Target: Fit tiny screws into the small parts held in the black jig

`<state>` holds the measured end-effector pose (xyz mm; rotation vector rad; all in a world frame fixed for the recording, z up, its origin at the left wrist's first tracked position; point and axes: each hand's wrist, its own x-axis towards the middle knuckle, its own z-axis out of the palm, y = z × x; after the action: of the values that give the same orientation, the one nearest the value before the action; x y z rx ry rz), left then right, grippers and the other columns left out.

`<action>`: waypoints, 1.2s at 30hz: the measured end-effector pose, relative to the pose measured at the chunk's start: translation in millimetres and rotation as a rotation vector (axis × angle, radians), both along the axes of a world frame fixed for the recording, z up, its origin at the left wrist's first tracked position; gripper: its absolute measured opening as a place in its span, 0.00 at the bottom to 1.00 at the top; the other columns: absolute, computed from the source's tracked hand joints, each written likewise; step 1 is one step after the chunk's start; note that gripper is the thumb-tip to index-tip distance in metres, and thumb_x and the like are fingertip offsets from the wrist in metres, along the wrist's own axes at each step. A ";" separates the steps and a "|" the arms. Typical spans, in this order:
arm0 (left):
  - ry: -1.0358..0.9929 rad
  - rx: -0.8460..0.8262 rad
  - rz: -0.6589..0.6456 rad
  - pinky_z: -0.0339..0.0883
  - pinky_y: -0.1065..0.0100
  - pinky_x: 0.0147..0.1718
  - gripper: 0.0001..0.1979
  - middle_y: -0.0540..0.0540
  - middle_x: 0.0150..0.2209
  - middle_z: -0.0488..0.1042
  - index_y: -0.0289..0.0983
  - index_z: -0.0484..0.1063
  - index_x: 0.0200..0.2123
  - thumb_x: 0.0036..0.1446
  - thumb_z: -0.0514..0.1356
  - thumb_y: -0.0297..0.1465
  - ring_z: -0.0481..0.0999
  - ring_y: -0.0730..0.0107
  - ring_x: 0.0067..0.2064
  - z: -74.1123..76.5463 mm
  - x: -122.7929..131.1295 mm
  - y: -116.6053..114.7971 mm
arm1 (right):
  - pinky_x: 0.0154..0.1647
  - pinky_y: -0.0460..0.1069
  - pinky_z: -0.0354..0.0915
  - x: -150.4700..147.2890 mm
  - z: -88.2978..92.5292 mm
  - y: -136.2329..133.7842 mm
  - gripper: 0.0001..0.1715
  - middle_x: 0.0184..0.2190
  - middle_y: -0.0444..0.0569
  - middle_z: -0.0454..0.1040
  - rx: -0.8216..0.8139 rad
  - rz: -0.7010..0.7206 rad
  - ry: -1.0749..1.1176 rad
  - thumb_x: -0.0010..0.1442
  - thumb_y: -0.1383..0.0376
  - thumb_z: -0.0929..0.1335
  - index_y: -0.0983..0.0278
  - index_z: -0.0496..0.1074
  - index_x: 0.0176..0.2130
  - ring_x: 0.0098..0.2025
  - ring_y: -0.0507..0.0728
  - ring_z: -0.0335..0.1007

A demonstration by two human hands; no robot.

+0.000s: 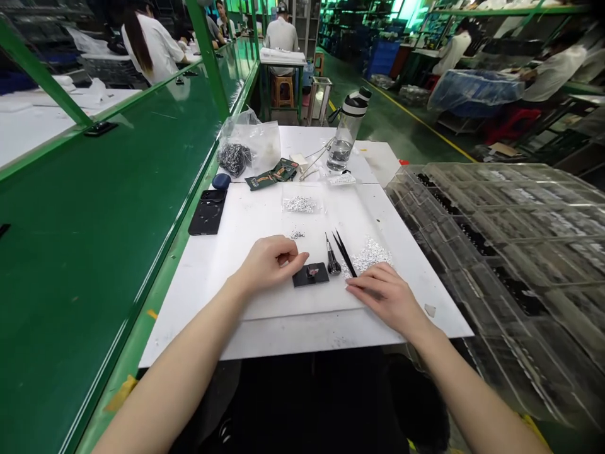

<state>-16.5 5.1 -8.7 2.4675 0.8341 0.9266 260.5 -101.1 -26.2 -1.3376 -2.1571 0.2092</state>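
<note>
Two hands lie over our white sheet: our left hand [269, 263] curled, fingertips pressed together, any pinched bit hidden, beside the black plate [311, 275]; our right hand [385, 296] spread flat, near the tweezers [344, 253] and silvery pile [369, 255], best kept undisturbed.

Flat black plate [302, 278] carrying a tiny coppery part [312, 272], just beside black tweezers [344, 252]
</note>
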 end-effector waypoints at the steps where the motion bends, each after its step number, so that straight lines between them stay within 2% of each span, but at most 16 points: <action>1: 0.010 -0.008 -0.016 0.74 0.66 0.36 0.12 0.47 0.35 0.75 0.33 0.73 0.40 0.67 0.58 0.37 0.75 0.72 0.34 3.9 1.0 -2.0 | 0.42 0.53 0.72 0.3 0.2 -0.3 0.11 0.39 0.48 0.76 0.007 0.003 0.019 0.67 0.60 0.67 0.63 0.74 0.43 0.40 0.54 0.73; 3: 0.037 -0.025 -0.048 0.72 0.66 0.38 0.12 0.49 0.29 0.73 0.34 0.74 0.38 0.65 0.60 0.38 0.74 0.72 0.33 12.5 3.4 -6.2 | 0.43 0.54 0.71 1.4 2.5 -0.8 0.09 0.37 0.47 0.76 0.012 0.009 0.072 0.66 0.60 0.67 0.63 0.75 0.40 0.39 0.54 0.73; 4: 0.051 -0.031 -0.066 0.71 0.66 0.39 0.12 0.49 0.30 0.74 0.35 0.75 0.40 0.63 0.62 0.39 0.74 0.71 0.34 16.8 5.0 -8.4 | 0.43 0.54 0.71 2.0 4.5 -0.7 0.09 0.36 0.46 0.76 0.009 0.007 0.108 0.66 0.61 0.68 0.63 0.75 0.39 0.39 0.54 0.72; 6: 0.105 -0.048 -0.122 0.70 0.64 0.45 0.16 0.47 0.36 0.77 0.37 0.75 0.46 0.59 0.64 0.41 0.75 0.68 0.40 24.2 9.6 -12.3 | 0.42 0.54 0.70 3.2 10.4 0.5 0.05 0.36 0.47 0.77 0.003 -0.027 0.205 0.63 0.62 0.70 0.62 0.75 0.38 0.39 0.55 0.73; 9: 0.197 -0.075 -0.181 0.69 0.61 0.46 0.19 0.45 0.40 0.79 0.37 0.74 0.50 0.57 0.66 0.38 0.75 0.62 0.43 28.9 18.9 -16.3 | 0.31 0.51 0.69 2.0 24.6 6.2 0.01 0.37 0.48 0.80 -0.038 -0.091 0.379 0.63 0.65 0.70 0.59 0.72 0.38 0.34 0.56 0.75; 13: 0.228 -0.116 -0.230 0.69 0.63 0.42 0.11 0.45 0.37 0.79 0.37 0.76 0.46 0.60 0.60 0.31 0.75 0.64 0.40 21.9 27.1 -15.1 | 0.30 0.52 0.69 -11.4 51.9 28.5 0.03 0.33 0.45 0.79 -0.043 -0.018 0.532 0.60 0.64 0.72 0.57 0.73 0.36 0.33 0.56 0.75; 16: 0.175 -0.148 -0.226 0.70 0.64 0.43 0.11 0.46 0.38 0.80 0.37 0.76 0.46 0.60 0.60 0.29 0.76 0.66 0.40 13.9 25.9 -11.5 | 0.29 0.52 0.68 -27.7 70.1 55.6 0.05 0.32 0.44 0.77 -0.018 0.087 0.573 0.56 0.63 0.74 0.57 0.74 0.32 0.34 0.55 0.74; 18: 0.133 -0.181 -0.202 0.71 0.66 0.43 0.10 0.47 0.37 0.80 0.37 0.76 0.44 0.58 0.62 0.30 0.76 0.67 0.40 10.8 23.1 -9.7 | 0.29 0.51 0.68 -38.1 75.4 72.8 0.06 0.31 0.43 0.77 -0.028 0.157 0.586 0.55 0.64 0.75 0.57 0.74 0.30 0.34 0.54 0.73; 20: 0.099 -0.226 -0.167 0.71 0.68 0.41 0.09 0.49 0.36 0.80 0.38 0.78 0.42 0.56 0.65 0.30 0.77 0.69 0.39 9.3 20.4 -9.0 | 0.30 0.51 0.69 -46.0 72.8 85.2 0.05 0.31 0.43 0.77 -0.043 0.215 0.597 0.56 0.65 0.74 0.58 0.74 0.31 0.34 0.54 0.74; 23: 0.051 -0.304 -0.105 0.72 0.70 0.37 0.10 0.49 0.35 0.80 0.39 0.80 0.41 0.54 0.68 0.33 0.77 0.71 0.35 7.8 18.3 -8.2 | 0.31 0.51 0.69 -51.3 57.1 91.8 0.05 0.33 0.43 0.77 -0.053 0.248 0.622 0.58 0.68 0.73 0.57 0.75 0.34 0.36 0.54 0.75; 27: -0.011 -0.406 -0.062 0.72 0.71 0.34 0.13 0.49 0.35 0.80 0.39 0.80 0.43 0.54 0.69 0.35 0.76 0.74 0.31 4.3 18.0 -7.0 | 0.30 0.50 0.70 -50.1 36.5 85.1 0.17 0.34 0.40 0.79 -0.057 0.249 0.624 0.58 0.71 0.72 0.54 0.74 0.46 0.33 0.52 0.75; 32: -0.050 -0.483 -0.052 0.71 0.72 0.34 0.10 0.49 0.34 0.79 0.38 0.79 0.42 0.57 0.67 0.34 0.77 0.73 0.33 3.7 17.8 -8.1 | 0.33 0.49 0.73 -50.6 33.9 75.3 0.14 0.35 0.41 0.83 -0.051 0.281 0.514 0.58 0.73 0.72 0.55 0.79 0.41 0.33 0.52 0.78; 34: -0.052 -0.494 -0.048 0.70 0.72 0.33 0.09 0.49 0.34 0.79 0.37 0.78 0.41 0.58 0.66 0.34 0.77 0.73 0.34 4.8 17.8 -9.1 | 0.33 0.49 0.74 -50.9 34.4 74.3 0.16 0.35 0.42 0.83 -0.037 0.285 0.489 0.58 0.74 0.71 0.56 0.79 0.43 0.34 0.53 0.79; 36: -0.052 -0.500 -0.051 0.69 0.72 0.32 0.09 0.50 0.33 0.79 0.37 0.78 0.41 0.58 0.66 0.34 0.76 0.73 0.33 6.0 18.1 -9.9 | 0.37 0.50 0.76 -50.8 33.4 74.9 0.17 0.37 0.44 0.83 -0.029 0.315 0.470 0.58 0.75 0.71 0.57 0.79 0.44 0.38 0.54 0.80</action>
<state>1.6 -4.8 -2.7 2.0144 0.8580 0.6615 209.8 -26.2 7.2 -0.8463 -1.9447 0.6154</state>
